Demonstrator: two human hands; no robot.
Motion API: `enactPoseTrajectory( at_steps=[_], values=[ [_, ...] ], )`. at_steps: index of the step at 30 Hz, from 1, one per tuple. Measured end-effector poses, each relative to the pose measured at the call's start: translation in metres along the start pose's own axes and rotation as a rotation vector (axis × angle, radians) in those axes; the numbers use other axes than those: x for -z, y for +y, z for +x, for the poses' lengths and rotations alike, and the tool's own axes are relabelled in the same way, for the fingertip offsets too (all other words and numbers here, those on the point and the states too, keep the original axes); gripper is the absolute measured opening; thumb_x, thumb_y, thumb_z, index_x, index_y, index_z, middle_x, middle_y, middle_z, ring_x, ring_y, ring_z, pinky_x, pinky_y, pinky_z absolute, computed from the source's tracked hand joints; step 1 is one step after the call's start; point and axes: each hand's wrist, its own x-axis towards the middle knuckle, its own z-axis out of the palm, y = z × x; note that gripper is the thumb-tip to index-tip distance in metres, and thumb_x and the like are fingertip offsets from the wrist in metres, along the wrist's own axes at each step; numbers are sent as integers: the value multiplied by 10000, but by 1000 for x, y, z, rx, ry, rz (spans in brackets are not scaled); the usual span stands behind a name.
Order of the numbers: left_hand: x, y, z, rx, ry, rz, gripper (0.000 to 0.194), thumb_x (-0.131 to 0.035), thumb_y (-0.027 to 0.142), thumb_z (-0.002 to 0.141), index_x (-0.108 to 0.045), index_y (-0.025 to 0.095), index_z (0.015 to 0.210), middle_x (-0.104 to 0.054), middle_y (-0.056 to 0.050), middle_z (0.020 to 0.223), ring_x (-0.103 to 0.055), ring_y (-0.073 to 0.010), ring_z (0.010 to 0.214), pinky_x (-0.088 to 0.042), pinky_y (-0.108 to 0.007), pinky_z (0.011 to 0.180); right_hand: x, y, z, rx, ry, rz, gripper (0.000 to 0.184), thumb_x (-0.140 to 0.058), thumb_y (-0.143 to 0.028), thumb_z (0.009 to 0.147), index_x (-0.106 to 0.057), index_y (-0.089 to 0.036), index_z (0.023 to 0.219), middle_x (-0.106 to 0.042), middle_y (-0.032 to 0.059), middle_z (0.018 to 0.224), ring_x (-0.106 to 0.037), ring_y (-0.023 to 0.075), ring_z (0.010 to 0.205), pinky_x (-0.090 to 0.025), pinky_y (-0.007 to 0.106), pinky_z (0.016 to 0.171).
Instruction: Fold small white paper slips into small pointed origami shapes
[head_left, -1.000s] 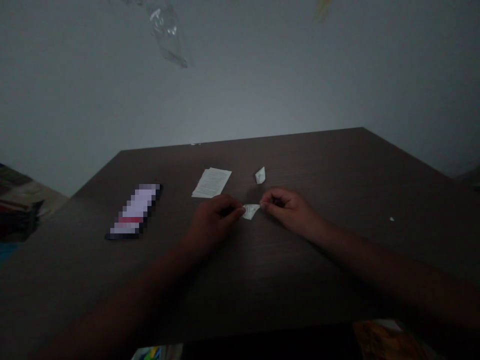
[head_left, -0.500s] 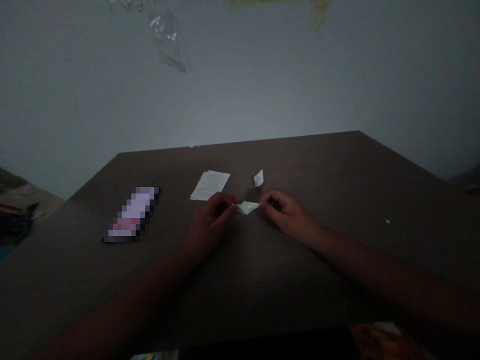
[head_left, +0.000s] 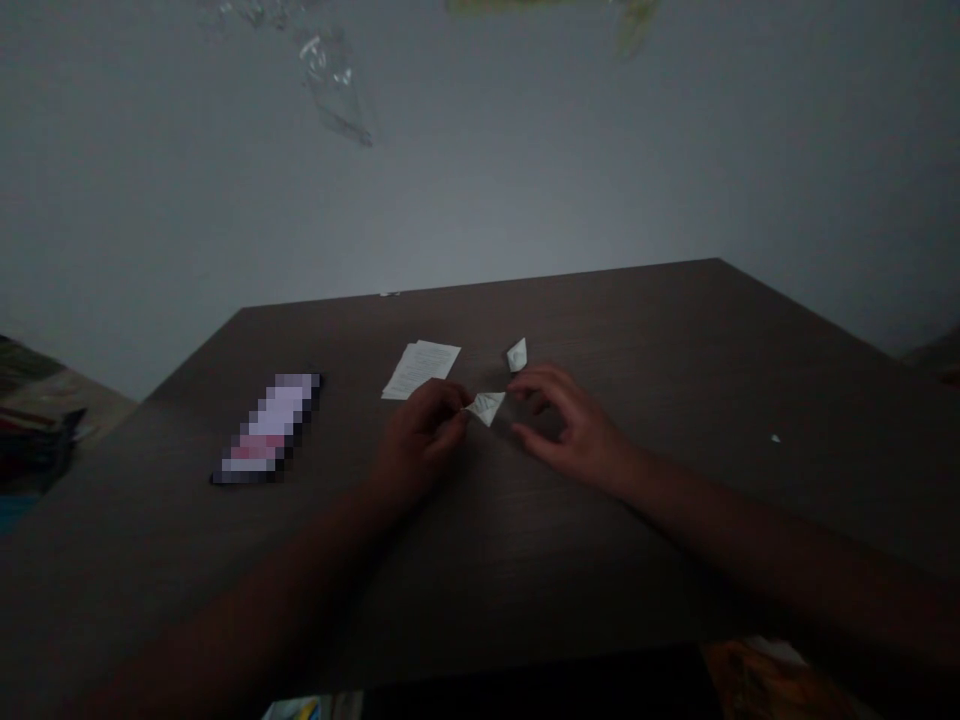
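Note:
Between thumb and fingers, my left hand (head_left: 429,425) pinches one tip of a small folded paper boat (head_left: 487,406). Its other tip points toward my right hand (head_left: 574,425), whose thumb and fingers are spread apart with nothing between them. Just beyond the right fingertips, a second small folded paper boat (head_left: 517,355) rests on the table. A short stack of printed paper sheets (head_left: 421,368) lies behind my left hand, which covers its near edge in part.
A phone (head_left: 270,425) with a blurred-out screen lies on the dark wooden table (head_left: 675,350) at the left. A tiny white scrap (head_left: 775,438) is at the right. A pale wall (head_left: 480,180) with a clear plastic bag (head_left: 337,90) rises behind the table.
My right hand has let go of the boat's right tip and opened its fingers. The boat, still in my left hand, has tilted, its right tip now higher.

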Motion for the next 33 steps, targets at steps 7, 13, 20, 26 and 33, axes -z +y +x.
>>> enactPoseTrajectory(
  at_steps=[7, 13, 20, 26, 33],
  values=[
    [-2, 9, -5, -177, -94, 32, 107, -611, 207, 1025, -594, 240, 925, -783, -72, 1109, -737, -219, 994, -598, -364, 918, 0, 1, -1, 238, -114, -168, 166, -672, -192, 1083, -754, -258, 1211, -746, 123, 1290, -733, 279, 1226, -643, 483, 1061],
    [0, 10, -7, -177, -150, 58, 56, -602, 211, 1035, -601, 243, 988, -781, -93, 1163, -751, -234, 1045, -625, -396, 958, 4, 3, 0, 207, -177, -197, 162, -674, -192, 1087, -786, -269, 1175, -807, 94, 1202, -765, 269, 1158, -663, 471, 1017],
    [1, 11, -8, -221, -242, 172, 256, -678, 220, 1019, -693, 241, 1273, -729, -114, 1345, -747, -284, 1225, -641, -446, 1068, 6, 2, -1, 224, -200, -219, 168, -680, -193, 1088, -805, -265, 1175, -807, 98, 1166, -763, 277, 1105, -669, 485, 987],
    [5, 6, -3, -216, -274, 255, 161, -686, 211, 1020, -728, 229, 1175, -744, -112, 1323, -762, -301, 1193, -643, -464, 1052, 6, 6, 1, 234, -182, -217, 142, -679, -182, 1084, -799, -252, 1115, -803, 97, 1126, -763, 269, 1070, -664, 466, 968],
    [3, 8, -3, -175, -300, 231, 115, -623, 210, 1060, -710, 234, 1131, -780, -100, 1248, -781, -276, 1138, -640, -413, 1020, 5, 8, 0, 201, -175, -229, 159, -703, -165, 1059, -802, -263, 1135, -808, 94, 1172, -772, 266, 1114, -667, 465, 990]
  ],
)
